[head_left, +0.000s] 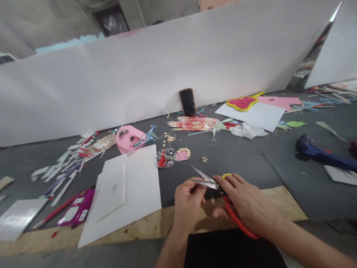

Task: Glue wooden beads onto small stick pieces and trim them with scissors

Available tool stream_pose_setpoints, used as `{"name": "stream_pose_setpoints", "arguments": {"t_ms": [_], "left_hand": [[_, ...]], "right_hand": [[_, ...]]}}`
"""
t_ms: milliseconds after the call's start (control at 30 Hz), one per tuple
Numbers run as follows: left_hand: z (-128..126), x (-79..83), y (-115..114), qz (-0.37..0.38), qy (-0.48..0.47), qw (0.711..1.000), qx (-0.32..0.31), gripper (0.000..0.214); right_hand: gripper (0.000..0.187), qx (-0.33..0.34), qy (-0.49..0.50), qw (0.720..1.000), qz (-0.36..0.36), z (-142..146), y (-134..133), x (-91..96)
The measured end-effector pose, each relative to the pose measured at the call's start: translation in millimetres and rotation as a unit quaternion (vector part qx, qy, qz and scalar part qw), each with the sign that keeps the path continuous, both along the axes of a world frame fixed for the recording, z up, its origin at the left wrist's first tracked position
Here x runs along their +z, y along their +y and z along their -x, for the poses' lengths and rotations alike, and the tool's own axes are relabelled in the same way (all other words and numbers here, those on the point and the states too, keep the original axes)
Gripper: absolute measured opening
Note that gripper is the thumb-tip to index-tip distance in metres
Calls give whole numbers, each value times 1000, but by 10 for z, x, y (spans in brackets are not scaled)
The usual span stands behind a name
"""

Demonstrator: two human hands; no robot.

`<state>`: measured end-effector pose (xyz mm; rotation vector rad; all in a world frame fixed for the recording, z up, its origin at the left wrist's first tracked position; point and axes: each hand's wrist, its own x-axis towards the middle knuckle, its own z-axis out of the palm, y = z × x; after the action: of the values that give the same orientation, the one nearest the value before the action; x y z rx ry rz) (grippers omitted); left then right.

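Observation:
My right hand (pixel 245 201) grips red-handled scissors (pixel 208 180) whose blades stand apart and point up and left. Close beside them my left hand (pixel 188 199) is curled, its fingertips pinched at the lower blade; what it pinches is too small to make out. Both hands hover over the grey table near its front wooden edge (pixel 173 223). Just beyond the blades lie a small round container of beads (pixel 165 158) and scattered beige beads (pixel 184 150).
White paper sheets (pixel 131 190) lie left of my hands, with a magenta packet (pixel 78 208) and paper strips farther left. A phone (pixel 187 102) leans on the white board behind. A blue glue gun (pixel 320 154) rests at right. A stick packet (pixel 195 123) and pink cutouts lie farther back.

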<state>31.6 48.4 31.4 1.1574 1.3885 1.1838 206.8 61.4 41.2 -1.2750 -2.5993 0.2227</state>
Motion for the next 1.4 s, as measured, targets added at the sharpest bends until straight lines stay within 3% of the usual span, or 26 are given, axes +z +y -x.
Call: {"name": "stream_pose_setpoints", "arguments": {"t_ms": [300,467,600,933,1033,1233,1400], "left_hand": [[-3,-15,-21,1,13,1000,-8,20],[-14,-41,-14,13,-17,1000,-16,20],[-21,-18,1,19,-42,999,-13,18],[-9,-77,14,37,-143,989,-28,16],[10,-83,7,34,-140,989,-34,17],[34,-15,2,6,-47,998,-36,22],[37,26,-5,12,-47,998,-43,21]], "right_hand": [[26,-14,-32,999,5,11,9,51],[28,-19,-17,1000,-7,-15,12,7],[43,0,-1,999,-33,-39,12,-30],[72,1,-2,1000,30,-9,-2,50],[73,8,-2,1000,28,-14,10,63],[74,11,-5,1000,18,6,9,41],[54,6,-15,1000,1,24,-2,21]]}}
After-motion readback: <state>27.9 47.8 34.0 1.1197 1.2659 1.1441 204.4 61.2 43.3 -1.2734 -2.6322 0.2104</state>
